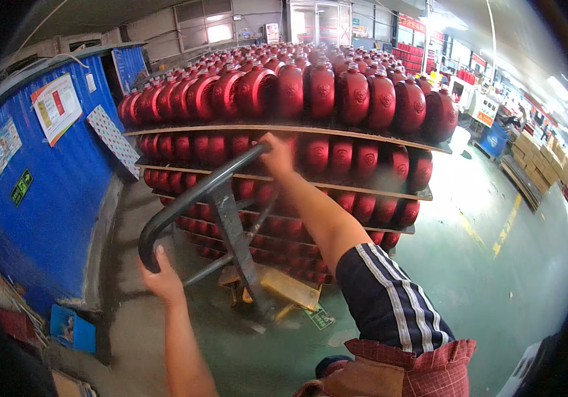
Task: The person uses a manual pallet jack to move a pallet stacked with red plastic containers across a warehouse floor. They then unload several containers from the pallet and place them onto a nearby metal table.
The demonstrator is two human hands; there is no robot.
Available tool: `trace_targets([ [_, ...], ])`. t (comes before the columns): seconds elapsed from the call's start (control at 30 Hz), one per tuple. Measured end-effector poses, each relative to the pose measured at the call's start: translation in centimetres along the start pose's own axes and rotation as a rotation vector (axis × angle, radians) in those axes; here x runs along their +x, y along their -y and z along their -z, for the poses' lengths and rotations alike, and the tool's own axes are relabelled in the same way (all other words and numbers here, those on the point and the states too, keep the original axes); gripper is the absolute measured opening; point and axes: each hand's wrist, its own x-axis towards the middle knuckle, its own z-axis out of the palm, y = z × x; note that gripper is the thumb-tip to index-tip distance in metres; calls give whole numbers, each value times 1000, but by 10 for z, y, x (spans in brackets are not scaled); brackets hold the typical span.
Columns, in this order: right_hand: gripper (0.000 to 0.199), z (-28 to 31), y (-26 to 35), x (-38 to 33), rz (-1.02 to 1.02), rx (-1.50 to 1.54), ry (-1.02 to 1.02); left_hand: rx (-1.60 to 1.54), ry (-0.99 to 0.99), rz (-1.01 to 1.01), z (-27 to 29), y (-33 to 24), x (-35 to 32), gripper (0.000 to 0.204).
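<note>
- Left hand (163, 278): fingers wrapped shut around the near, lower bend of the dark looped handle (194, 198); forearm enters from the lower edge.
- Handle: a curved tube loop on a grey upright shaft (234, 241), tilted; it rises from the left hand up and away to the right hand.
- Right hand (277, 153): closed over the far, upper end of the handle; arm stretched out, striped dark sleeve (390, 301) nearer the body.
- Below the handle: yellow pump base (290, 288) on the green floor (495, 264).
- Beyond the handle: stacked tiers of red jars (317, 92) on thin boards (363, 135), just past the right hand.
- Left of the handle: blue wall (52, 192) with posters.
</note>
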Motion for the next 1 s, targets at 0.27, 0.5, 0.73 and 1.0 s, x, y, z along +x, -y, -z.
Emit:
trace_targets([
  [0.27, 20, -34, -32, 13, -11, -28, -31, -86, 120, -33, -32, 41, 57, 30],
  [0.5, 30, -57, -51, 38, 51, -132, -36, -236, 198, 109, -68, 84, 116, 23],
  [0.73, 29, -75, -58, 61, -54, -259, -115, -299, 284, 84, -111, 120, 162, 25],
  [1.0, 33, -99, -34, 79, 180, -482, -231, -185, 313, -99, -173, 155, 248, 22],
])
